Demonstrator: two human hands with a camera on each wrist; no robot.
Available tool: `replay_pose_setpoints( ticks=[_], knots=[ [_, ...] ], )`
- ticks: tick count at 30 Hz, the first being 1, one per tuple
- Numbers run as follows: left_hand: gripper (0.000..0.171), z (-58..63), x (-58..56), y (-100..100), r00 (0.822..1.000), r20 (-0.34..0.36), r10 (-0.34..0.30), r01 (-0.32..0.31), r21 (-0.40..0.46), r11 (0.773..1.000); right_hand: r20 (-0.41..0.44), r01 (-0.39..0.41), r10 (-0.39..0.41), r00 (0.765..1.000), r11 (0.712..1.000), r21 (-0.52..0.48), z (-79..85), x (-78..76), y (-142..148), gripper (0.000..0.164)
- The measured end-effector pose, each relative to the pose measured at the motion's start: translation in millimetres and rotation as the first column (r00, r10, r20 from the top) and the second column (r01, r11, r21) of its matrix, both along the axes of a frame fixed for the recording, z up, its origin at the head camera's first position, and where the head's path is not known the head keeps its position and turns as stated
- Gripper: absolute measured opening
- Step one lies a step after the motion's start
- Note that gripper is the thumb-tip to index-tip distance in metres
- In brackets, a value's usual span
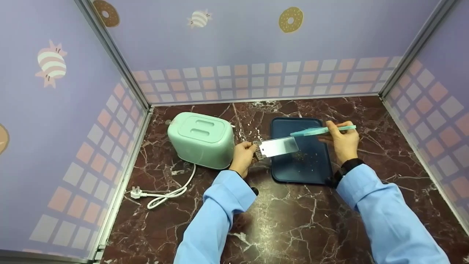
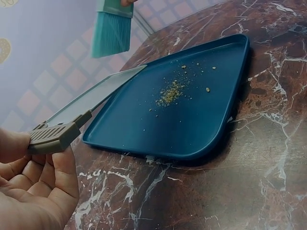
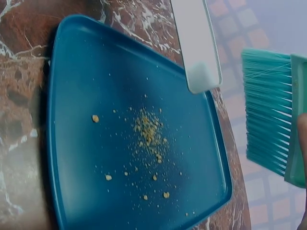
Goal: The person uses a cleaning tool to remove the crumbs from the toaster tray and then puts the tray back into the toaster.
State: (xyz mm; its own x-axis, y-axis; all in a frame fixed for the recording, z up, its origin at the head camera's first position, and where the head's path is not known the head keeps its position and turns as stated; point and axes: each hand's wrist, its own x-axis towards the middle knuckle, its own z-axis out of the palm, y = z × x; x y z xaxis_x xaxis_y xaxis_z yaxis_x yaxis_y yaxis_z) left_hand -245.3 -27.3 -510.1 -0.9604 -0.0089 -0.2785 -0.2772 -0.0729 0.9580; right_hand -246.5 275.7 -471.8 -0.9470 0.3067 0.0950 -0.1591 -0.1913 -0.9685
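Observation:
My left hand [image 1: 243, 157] grips the brown ribbed handle [image 2: 55, 136] of a narrow flat metal plate [image 1: 280, 146] with thin raised edges. The plate tilts, its far end over a dark blue tray [image 2: 129, 129]. Thumb and fingers of my right hand [image 1: 343, 141] pinch a teal brush [image 1: 315, 131], held above the tray with its bristles [image 3: 267, 110] pointing toward the plate's far end. Yellowish-brown crumbs [image 3: 148, 129] lie in a small heap near the tray's middle, with several bigger bits scattered round it.
A mint-green toaster [image 1: 201, 141] stands just left of my left hand. Its white cord and plug [image 1: 163, 194] lie on the marbled tabletop [image 1: 278, 220]. Purple patterned panels [image 1: 242, 44] enclose the back and both sides.

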Motion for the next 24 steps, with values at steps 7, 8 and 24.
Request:
replay_pose_setpoints(
  ticks=[7, 8, 24],
  knots=[
    [0.020, 0.0, -0.5, 1.1, 1.000, -0.001, 0.002, -0.002, -0.002, 1.000, 0.037, -0.015, 0.011, 0.999, 0.995, 0.103, 0.8, 1.6, -8.9, 0.035],
    [0.020, 0.1, -0.7, 1.2, 1.000, -0.001, 0.002, -0.002, -0.002, 1.000, 0.043, -0.015, 0.011, 0.999, 0.994, 0.112, 0.8, 1.9, -10.0, 0.035],
    [0.029, -1.1, -3.5, -2.4, 1.000, -0.001, 0.013, -0.013, 0.001, 1.000, 0.139, -0.089, 0.042, 0.989, 0.933, 0.349, -7.7, 7.0, -2.8, 0.038]
  ],
)
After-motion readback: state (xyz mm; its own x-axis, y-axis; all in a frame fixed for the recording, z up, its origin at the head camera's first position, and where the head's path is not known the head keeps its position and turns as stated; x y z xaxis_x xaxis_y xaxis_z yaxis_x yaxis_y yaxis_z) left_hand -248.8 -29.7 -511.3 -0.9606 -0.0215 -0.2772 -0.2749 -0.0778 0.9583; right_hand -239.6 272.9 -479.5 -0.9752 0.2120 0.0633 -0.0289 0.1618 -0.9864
